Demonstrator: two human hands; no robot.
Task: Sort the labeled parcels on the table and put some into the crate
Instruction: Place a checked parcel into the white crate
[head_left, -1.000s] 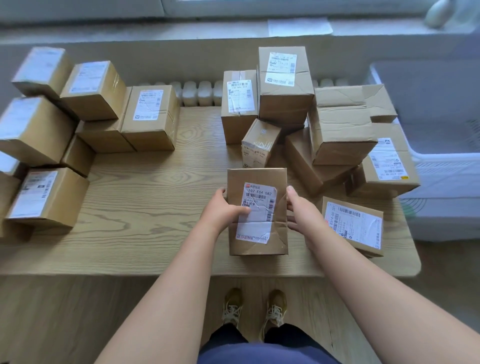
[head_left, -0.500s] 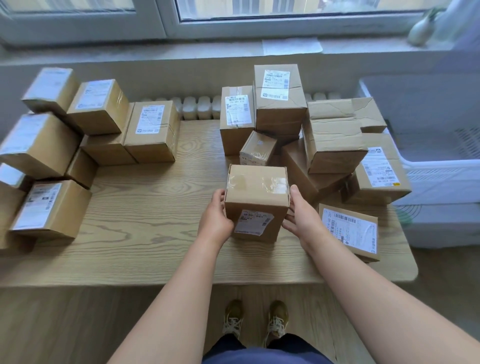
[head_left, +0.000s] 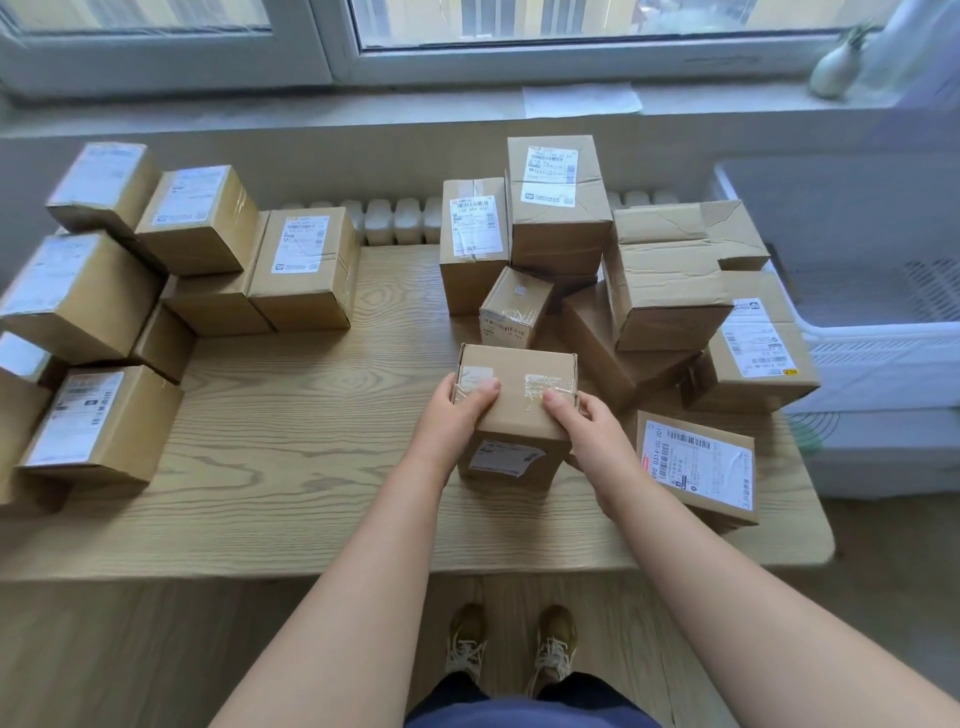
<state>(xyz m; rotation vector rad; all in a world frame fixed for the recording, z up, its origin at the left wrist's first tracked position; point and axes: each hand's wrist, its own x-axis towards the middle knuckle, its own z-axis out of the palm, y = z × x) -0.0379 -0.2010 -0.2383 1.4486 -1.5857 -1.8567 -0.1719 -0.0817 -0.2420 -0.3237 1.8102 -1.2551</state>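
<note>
Window (head_left: 571, 26), white frame, daylight entering. Pale windowsill (head_left: 311, 109) carrying a sheet of paper (head_left: 582, 98) and, at right, a bulb-shaped vase (head_left: 836, 67). Beige wall (head_left: 311, 156) beneath. White radiator (head_left: 395, 221) behind light wood-grain table (head_left: 291, 467). Floor (head_left: 130, 649): wood-look planks.

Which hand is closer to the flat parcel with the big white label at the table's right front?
Right. The right hand grips the box just left of the flat parcel; the left hand grips the box's opposite side, farther away.

Wooden table (head_left: 291, 467), cardboard parcels (head_left: 306, 270) stacked left and right
</note>
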